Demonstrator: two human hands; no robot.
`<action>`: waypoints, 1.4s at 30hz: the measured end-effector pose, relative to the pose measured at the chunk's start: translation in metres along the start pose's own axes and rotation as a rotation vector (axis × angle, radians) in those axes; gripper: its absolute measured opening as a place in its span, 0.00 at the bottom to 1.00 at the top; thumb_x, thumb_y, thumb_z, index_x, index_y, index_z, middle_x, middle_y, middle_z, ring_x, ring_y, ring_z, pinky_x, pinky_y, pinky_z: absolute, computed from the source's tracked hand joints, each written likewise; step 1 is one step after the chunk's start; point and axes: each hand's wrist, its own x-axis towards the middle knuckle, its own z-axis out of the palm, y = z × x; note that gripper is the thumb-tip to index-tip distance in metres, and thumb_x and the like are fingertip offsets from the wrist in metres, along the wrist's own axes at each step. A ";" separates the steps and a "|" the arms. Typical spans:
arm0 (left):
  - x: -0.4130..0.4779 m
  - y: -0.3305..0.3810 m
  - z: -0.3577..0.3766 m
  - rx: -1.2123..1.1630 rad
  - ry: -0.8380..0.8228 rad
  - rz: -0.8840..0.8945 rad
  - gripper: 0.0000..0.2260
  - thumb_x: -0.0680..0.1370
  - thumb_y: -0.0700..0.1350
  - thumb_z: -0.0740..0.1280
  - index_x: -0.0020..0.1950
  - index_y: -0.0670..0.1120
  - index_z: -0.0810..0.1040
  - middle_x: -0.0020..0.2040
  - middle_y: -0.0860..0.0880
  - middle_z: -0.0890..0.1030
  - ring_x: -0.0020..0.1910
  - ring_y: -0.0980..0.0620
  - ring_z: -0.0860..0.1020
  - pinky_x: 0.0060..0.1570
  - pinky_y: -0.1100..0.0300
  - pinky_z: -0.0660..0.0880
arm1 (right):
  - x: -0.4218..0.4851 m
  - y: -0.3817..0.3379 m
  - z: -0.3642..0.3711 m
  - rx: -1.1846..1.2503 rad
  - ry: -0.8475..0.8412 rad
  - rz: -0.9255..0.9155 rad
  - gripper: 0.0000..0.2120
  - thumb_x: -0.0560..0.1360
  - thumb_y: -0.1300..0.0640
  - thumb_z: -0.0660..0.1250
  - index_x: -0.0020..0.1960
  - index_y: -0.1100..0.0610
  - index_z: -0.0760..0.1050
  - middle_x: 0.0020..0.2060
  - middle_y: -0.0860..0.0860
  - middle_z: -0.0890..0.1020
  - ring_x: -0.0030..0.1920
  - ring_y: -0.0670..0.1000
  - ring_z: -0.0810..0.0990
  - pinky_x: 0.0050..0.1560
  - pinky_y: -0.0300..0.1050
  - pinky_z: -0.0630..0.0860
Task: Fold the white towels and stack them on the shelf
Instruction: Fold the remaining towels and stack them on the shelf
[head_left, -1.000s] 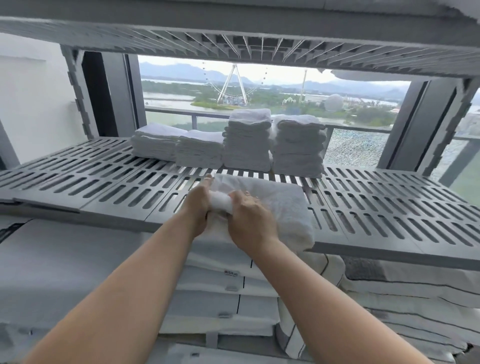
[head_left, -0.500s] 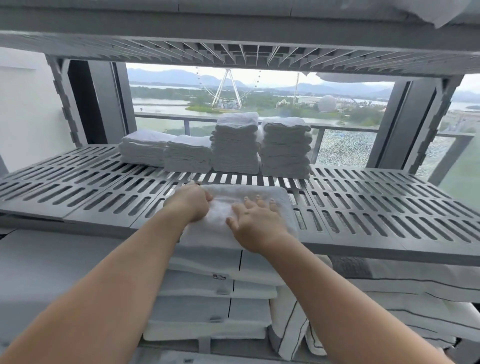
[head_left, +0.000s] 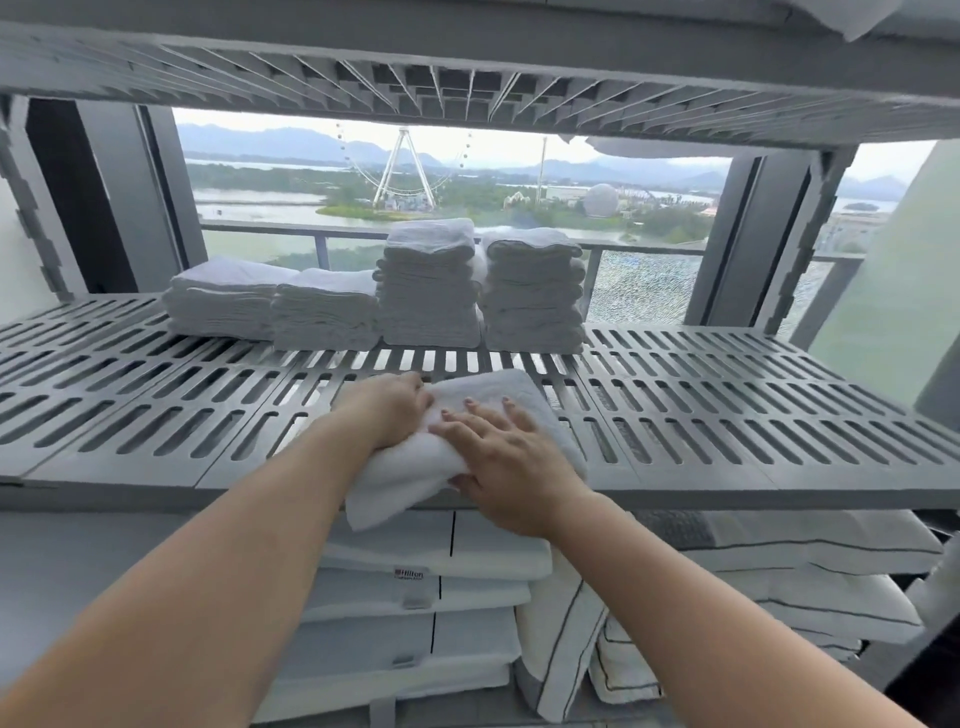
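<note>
A white towel (head_left: 488, 389) lies folded on the grey slotted shelf (head_left: 727, 415), its near part hanging over the front edge. My left hand (head_left: 389, 410) grips the towel's left side with curled fingers. My right hand (head_left: 498, 457) lies flat on top of it, fingers straight and spread. Along the back of the shelf stand several stacks of folded white towels: two low ones (head_left: 223, 301) (head_left: 324, 312) on the left, two tall ones (head_left: 431, 286) (head_left: 532, 291) to their right.
Another slotted shelf (head_left: 467, 78) runs close overhead. Below the working shelf lie stacked white pillows and linen (head_left: 431, 613). Dark window posts (head_left: 753, 239) and a glass railing stand behind the stacks. The shelf's left and right parts are bare.
My right hand has opened and flattened onto the towel. The left hand slid forward along the towel's left side. The towel now lies flatter on the shelf.
</note>
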 end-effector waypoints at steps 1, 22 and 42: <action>0.000 -0.001 0.001 0.024 0.010 -0.021 0.21 0.82 0.57 0.54 0.71 0.50 0.70 0.70 0.43 0.75 0.68 0.42 0.72 0.66 0.45 0.69 | 0.002 0.006 -0.001 0.038 0.000 0.030 0.25 0.80 0.49 0.59 0.76 0.45 0.61 0.78 0.48 0.62 0.80 0.54 0.52 0.78 0.59 0.41; -0.015 -0.052 -0.014 -0.378 0.011 -0.052 0.27 0.75 0.59 0.69 0.74 0.60 0.68 0.66 0.47 0.78 0.56 0.48 0.79 0.56 0.54 0.77 | 0.085 0.001 0.007 0.542 0.141 0.713 0.29 0.76 0.61 0.63 0.77 0.54 0.64 0.67 0.55 0.77 0.62 0.55 0.76 0.59 0.45 0.68; 0.022 -0.113 -0.086 -0.243 0.627 -0.162 0.24 0.73 0.41 0.66 0.70 0.51 0.73 0.62 0.44 0.76 0.59 0.46 0.76 0.52 0.61 0.68 | 0.242 -0.032 -0.001 0.752 0.407 0.204 0.35 0.70 0.61 0.65 0.76 0.48 0.65 0.71 0.51 0.73 0.65 0.54 0.74 0.62 0.43 0.70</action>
